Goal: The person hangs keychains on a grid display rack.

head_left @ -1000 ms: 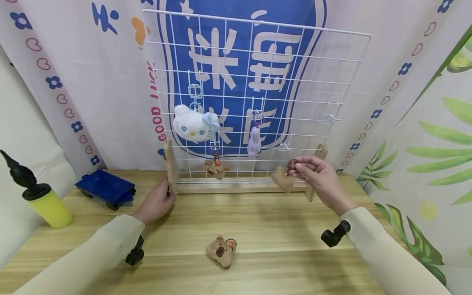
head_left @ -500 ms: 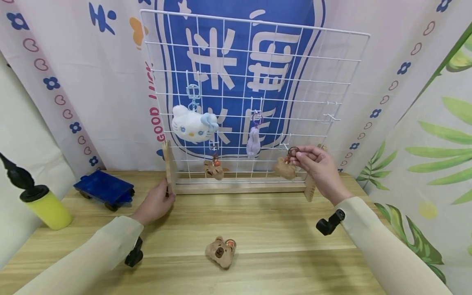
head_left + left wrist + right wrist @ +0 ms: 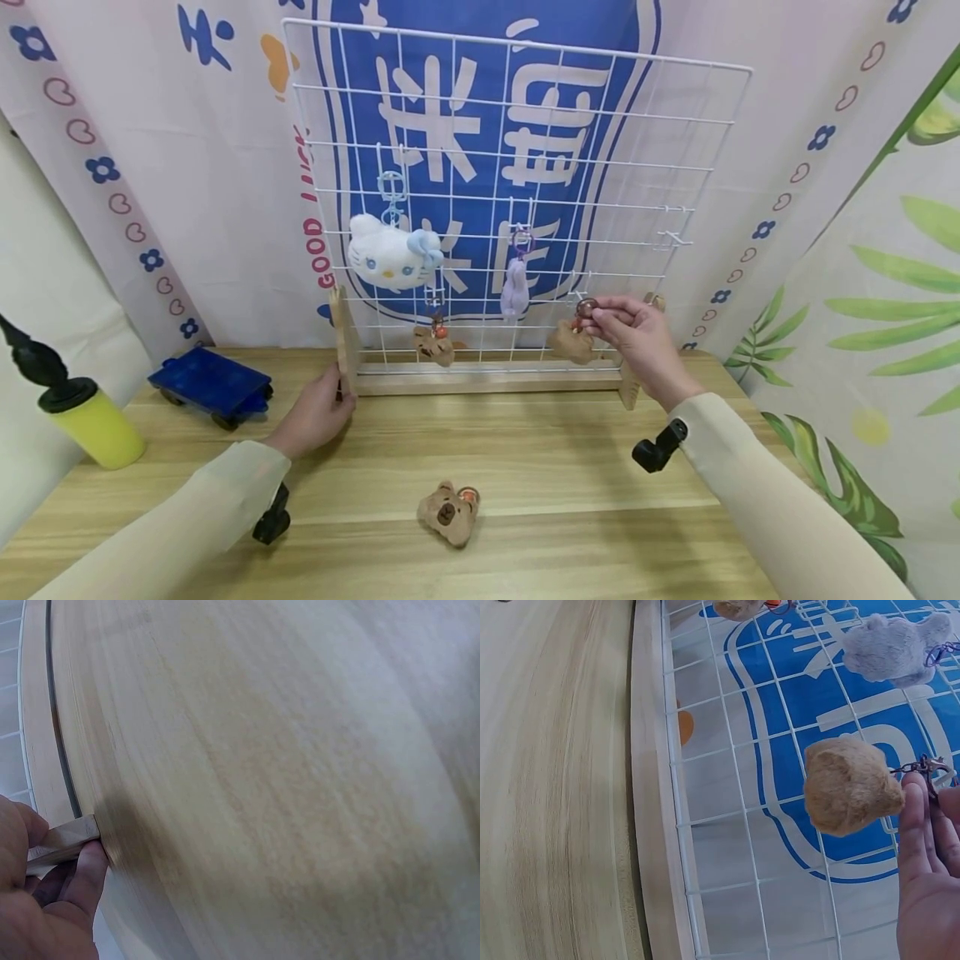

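Reading the white wire grid [image 3: 517, 44] as a clock dial in the head view, three charms hang on it: a white cat plush [image 3: 386, 258] at eight o'clock, a lilac charm [image 3: 515, 287] at six and a brown bear charm [image 3: 433, 344] at seven. The hanging looks a little over half done. The fourth, a tan plush charm [image 3: 570, 342], is at five o'clock, its metal clasp [image 3: 932, 763] pinched in the right hand [image 3: 637, 337] close to a hook [image 3: 577, 296]; whether the two touch cannot be told. A fifth, a loose bear charm [image 3: 448, 512], lies on the table [image 3: 570, 542] beyond the grid's lower edge, between six and seven, and a bare hook [image 3: 672, 239] juts out past three. The left hand [image 3: 318, 408], between seven and eight, grips the wooden end piece [image 3: 343, 337]. The plushes are rounded; the tan one has short, matted pile and a slim linked chain, against thin, stiff wire squares and smooth, pale, grained wood.
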Motion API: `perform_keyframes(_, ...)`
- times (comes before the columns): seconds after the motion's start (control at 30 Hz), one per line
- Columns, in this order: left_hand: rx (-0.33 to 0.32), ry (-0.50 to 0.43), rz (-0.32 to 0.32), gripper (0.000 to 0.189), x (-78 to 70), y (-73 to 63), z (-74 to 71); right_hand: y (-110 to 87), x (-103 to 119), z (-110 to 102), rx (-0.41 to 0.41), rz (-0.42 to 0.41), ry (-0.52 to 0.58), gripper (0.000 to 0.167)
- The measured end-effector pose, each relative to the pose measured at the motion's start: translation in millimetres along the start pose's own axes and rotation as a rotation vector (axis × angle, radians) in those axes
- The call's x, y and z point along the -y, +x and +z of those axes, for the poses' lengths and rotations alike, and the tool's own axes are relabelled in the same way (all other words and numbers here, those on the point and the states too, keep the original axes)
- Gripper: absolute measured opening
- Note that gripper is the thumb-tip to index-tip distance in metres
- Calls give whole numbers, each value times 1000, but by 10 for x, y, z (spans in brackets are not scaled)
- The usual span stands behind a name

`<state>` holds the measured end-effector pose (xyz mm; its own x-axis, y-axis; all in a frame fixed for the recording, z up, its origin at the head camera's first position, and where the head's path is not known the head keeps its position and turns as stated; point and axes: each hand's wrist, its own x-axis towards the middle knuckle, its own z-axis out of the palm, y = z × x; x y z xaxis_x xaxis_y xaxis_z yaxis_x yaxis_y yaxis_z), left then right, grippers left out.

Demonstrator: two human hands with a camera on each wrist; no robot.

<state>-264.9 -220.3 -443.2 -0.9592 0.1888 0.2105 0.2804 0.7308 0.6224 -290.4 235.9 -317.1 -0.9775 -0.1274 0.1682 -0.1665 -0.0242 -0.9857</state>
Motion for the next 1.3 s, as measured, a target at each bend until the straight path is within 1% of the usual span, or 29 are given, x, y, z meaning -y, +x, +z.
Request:
perform_keyframes(0.17, 5, -7, -3, 55, 16, 11, 4, 9, -15, 14, -1, 16, -8, 16)
perform_keyframes(0.43, 2, -5, 1, 55, 8, 14, 13, 14, -46, 16, -20, 27, -55, 14)
perform_keyframes(0.8, 8, -3, 0, 57, -21, 16, 6, -4, -40, -24, -12, 21, -31, 18)
perform_keyframes(0.93, 3, -4, -2, 56, -30, 4, 5, -18, -67, -42, -19, 37, -35, 21)
perform_keyframes(1.0, 1, -6, -3, 56, -37, 1, 3, -32, -107, -62, -18, 46, -49, 24)
perform_keyframes(1.17, 5, -3, -8, 57, -44, -5, -2, -113, -282, -96, -15, 56, -133, 29)
perform_keyframes(1.3, 3, 5, -6, 55, -40, -13, -7, -219, -474, -55, 33, 80, -190, 31)
